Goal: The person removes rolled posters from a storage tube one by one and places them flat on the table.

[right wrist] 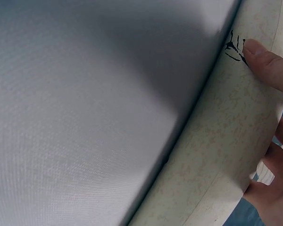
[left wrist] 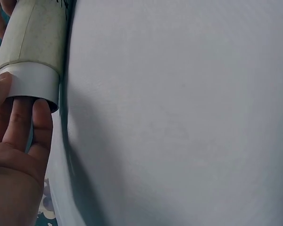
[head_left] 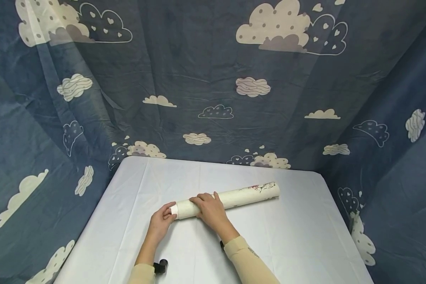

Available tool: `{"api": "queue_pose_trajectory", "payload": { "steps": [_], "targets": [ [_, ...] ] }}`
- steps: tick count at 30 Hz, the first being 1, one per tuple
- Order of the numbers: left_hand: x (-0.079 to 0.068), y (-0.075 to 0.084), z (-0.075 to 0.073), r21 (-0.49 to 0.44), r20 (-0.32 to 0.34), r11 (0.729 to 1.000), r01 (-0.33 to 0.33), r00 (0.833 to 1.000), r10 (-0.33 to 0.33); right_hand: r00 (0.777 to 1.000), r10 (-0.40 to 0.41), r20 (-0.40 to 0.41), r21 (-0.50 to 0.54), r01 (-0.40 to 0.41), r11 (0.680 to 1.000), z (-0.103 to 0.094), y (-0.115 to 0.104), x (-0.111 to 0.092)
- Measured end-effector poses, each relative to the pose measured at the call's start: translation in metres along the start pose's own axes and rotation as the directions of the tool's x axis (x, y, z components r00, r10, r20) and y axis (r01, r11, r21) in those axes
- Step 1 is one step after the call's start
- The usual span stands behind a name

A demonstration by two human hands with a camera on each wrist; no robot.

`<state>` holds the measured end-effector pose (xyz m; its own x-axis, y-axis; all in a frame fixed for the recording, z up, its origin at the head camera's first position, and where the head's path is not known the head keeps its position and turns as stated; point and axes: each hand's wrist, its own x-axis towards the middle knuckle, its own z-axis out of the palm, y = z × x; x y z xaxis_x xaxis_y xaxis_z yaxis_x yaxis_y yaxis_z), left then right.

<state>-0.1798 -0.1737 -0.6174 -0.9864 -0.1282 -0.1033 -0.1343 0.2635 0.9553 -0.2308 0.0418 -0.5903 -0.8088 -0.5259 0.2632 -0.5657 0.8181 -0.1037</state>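
Observation:
A long roll of cream paper [head_left: 248,197] with dark and reddish markings lies slantwise on the white table. From its left end a white tube [left wrist: 33,80] protrudes, its end open. My left hand [head_left: 161,221] pinches this tube, the thumb on the outside and fingertips reaching inside the opening, as the left wrist view shows. Farther right along the roll, my right hand [head_left: 211,211] grips the cream paper from above. In the right wrist view its thumb lies beside a black branch-like mark, and some fingers bend around the far side.
White cloth covers the table [head_left: 305,228], which has rounded far corners. Behind it and at both sides hangs a dark blue curtain [head_left: 191,59] with cloud prints. A black wrist strap mount [head_left: 160,266] sits at the left wrist.

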Motion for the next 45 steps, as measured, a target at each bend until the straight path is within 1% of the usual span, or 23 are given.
{"api": "queue_pose_trajectory", "payload": {
  "steps": [6,14,20,26,38,45],
  "targets": [
    [-0.001,0.001,0.002,-0.010,-0.012,1.000,0.004,1.000,-0.004,1.000,0.011,0.005,0.008,-0.011,1.000,-0.001,0.002,-0.001],
    [-0.001,0.000,0.004,0.010,-0.043,1.000,-0.008,0.999,0.008,0.999,0.028,0.022,0.020,-0.029,0.999,-0.005,0.007,-0.004],
    [0.000,-0.001,0.005,0.015,-0.041,1.000,0.011,0.999,-0.010,1.000,0.026,0.017,0.019,-0.026,0.999,-0.005,0.012,-0.006],
    [-0.001,0.000,0.006,0.021,-0.042,1.000,0.023,0.999,-0.022,0.999,0.036,0.030,0.021,-0.036,0.999,-0.004,0.015,-0.008],
    [-0.002,0.004,0.007,0.023,-0.043,1.000,0.002,0.999,-0.001,0.998,0.056,0.021,0.046,-0.056,0.997,-0.007,0.022,-0.007],
    [-0.003,0.002,0.006,0.040,-0.050,0.999,0.001,0.999,0.002,0.998,0.062,0.020,0.051,-0.063,0.997,-0.004,0.025,-0.008]
  ]
}}
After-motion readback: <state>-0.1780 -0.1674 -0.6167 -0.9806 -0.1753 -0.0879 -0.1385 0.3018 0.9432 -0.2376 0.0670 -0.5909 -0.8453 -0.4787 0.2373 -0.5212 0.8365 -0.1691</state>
